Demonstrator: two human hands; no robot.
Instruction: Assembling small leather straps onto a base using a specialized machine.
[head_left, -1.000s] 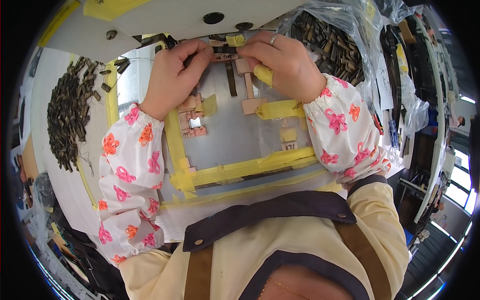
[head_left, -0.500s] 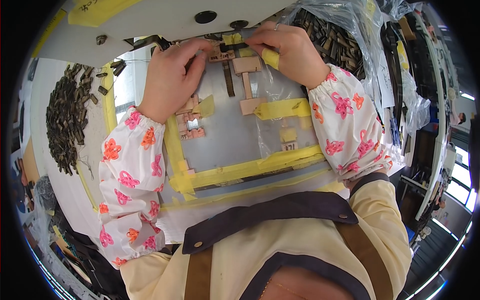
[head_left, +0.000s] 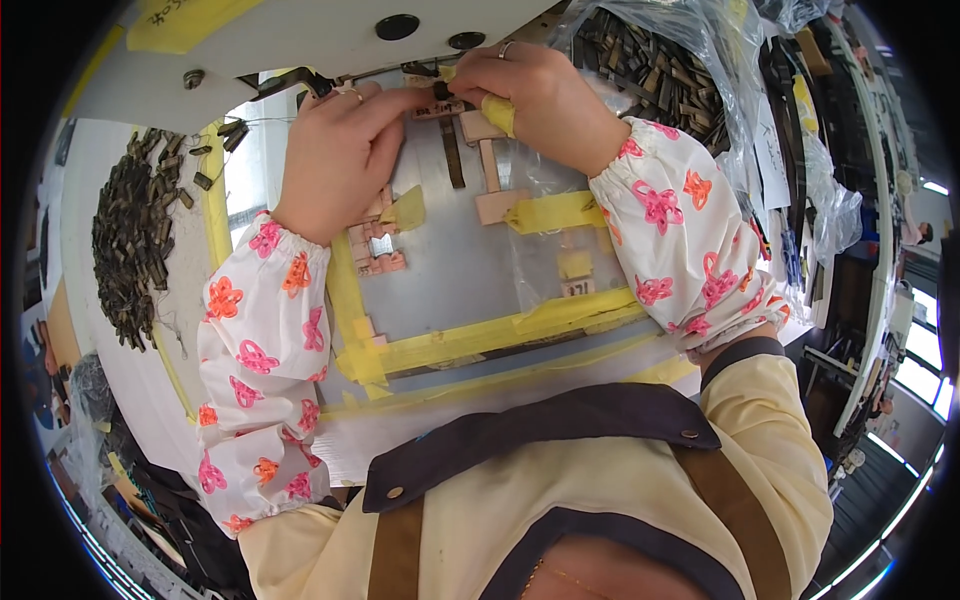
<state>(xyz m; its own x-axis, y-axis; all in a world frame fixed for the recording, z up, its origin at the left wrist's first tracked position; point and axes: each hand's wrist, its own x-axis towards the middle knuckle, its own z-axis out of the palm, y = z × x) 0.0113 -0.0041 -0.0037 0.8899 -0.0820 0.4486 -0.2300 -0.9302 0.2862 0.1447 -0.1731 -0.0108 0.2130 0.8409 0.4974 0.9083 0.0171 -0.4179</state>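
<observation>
Beneath the front edge of the pale machine housing (head_left: 310, 35), a short dark strip (head_left: 442, 90) sits between the fingertips of both hands, just above a pinkish guide block (head_left: 440, 111) taped at the far side of the grey metal plate (head_left: 450, 285). The right hand (head_left: 545, 103) pinches the strip, its bent fingers covering most of it. The left hand (head_left: 345, 150) reaches in from the other side, a forefinger extended to the strip's near end — whether it grips or merely steadies, I cannot tell, since its thumb is largely hidden.

By its look the strip should be light and bendable, like woven band, with little about it that could break. So little shows that the ends seem the sensible hold: thumb and forefinger, kept flat, so it does not twist or slip.

Another dark band (head_left: 454, 155) lies on the plate below the block, beside pinkish pieces joined in a column (head_left: 490, 165). Small dark pieces (head_left: 135, 240) are heaped on the tabletop (head_left: 187, 285) to the left; longer dark strips (head_left: 650, 75) crowd beside clear plastic (head_left: 745, 90) on the right.
</observation>
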